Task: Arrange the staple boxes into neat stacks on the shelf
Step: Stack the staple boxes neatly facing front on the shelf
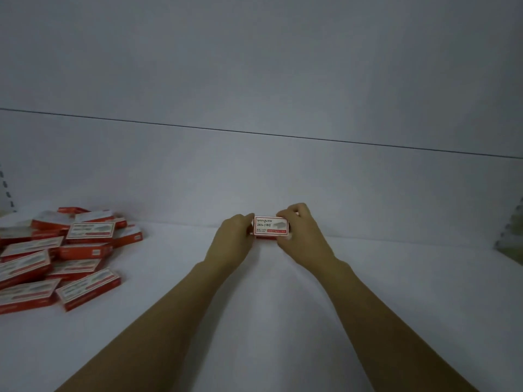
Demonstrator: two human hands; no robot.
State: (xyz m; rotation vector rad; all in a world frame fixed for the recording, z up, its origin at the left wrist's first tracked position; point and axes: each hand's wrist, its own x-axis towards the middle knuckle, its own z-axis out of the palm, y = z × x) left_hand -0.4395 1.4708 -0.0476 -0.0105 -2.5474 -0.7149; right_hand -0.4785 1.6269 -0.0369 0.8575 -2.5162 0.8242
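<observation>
A small red-and-white staple box [271, 226] lies flat near the back of the white shelf [175, 292], label up. My left hand [233, 239] grips its left end and my right hand [297, 230] grips its right end, fingers curled over the top edge. Whether another box lies beneath it is hidden by my hands. A loose heap of several matching staple boxes [59, 256] sprawls at the left of the shelf, the boxes lying at mixed angles and overlapping.
The shelf's grey back panel [254, 171] rises right behind the held box. Slotted uprights stand at the far left [7, 190] and far right [509, 236] edges. Bare white shelf surface spreads between the heap and my forearms.
</observation>
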